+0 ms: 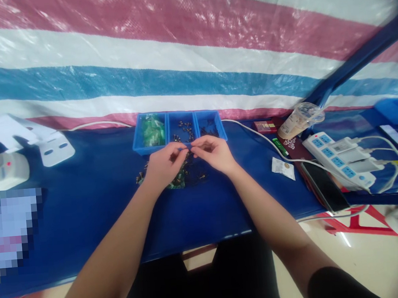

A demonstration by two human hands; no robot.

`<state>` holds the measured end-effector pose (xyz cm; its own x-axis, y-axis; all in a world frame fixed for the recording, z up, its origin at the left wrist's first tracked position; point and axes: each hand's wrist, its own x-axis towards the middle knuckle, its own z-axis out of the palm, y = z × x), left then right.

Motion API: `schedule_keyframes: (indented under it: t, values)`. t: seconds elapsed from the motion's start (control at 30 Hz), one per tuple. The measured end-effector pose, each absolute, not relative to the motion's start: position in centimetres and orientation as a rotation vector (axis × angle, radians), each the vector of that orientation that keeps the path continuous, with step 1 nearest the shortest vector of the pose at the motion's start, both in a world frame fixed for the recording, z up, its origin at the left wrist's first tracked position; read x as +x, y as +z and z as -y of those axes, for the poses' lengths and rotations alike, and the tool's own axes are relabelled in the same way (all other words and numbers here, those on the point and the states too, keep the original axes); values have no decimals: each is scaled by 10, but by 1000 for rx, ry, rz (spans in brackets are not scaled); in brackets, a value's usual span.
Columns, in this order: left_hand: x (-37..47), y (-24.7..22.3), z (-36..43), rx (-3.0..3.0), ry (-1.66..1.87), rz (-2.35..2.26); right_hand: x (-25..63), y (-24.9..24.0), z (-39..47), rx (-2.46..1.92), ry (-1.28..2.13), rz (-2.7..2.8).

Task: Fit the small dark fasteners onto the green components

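My left hand (166,164) and my right hand (215,151) meet fingertip to fingertip above the blue table. Both are pinched closed; whatever sits between the fingers is too small to make out. Under and behind them lies a loose pile of small dark and brass-coloured parts (187,172), partly covered by my left hand. Just beyond my hands stands a blue three-part tray (151,149). Its left section holds green plastic bags (152,130), the middle one small metallic parts (184,128), the right one small dark parts (208,130).
To the right are a plastic drink cup (295,122), a white packet (283,168), a power strip (336,159) with plugged-in chargers, and a black phone (325,186). A white cable (249,129) crosses there. White brackets (56,146) and a white device (4,169) stand left.
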<state>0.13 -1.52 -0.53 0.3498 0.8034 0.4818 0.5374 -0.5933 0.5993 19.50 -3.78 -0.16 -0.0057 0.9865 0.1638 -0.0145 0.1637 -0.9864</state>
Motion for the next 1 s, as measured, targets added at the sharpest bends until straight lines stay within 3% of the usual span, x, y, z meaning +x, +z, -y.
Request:
schedule_keyframes:
  t: [1.0]
  values:
    - [1,-1,17,2285,1061,-1197,192,-1,42,-1120,953,1443]
